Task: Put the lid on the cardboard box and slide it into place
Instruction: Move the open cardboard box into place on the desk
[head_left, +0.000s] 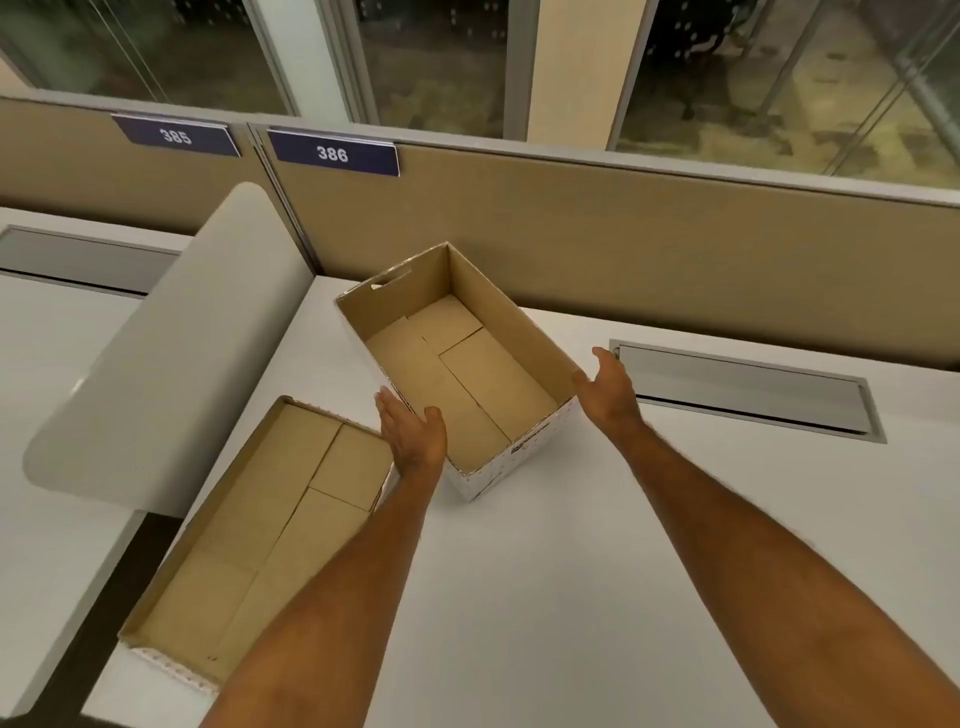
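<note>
An open cardboard box (457, 364) stands empty on the white desk, turned at an angle, with a handle slot in its far wall. Its lid (260, 530) lies upside down to the left, brown inside facing up, reaching the desk's left edge. My left hand (413, 434) is open at the box's near left wall, between box and lid. My right hand (608, 387) is open at the box's right wall, fingers spread. Neither hand holds anything.
A white desk (571, 571) carries both. A tan partition (623, 234) with labels 385 and 386 runs behind. A white curved divider (171, 353) stands to the left. A metal cable flap (743, 389) lies right of the box.
</note>
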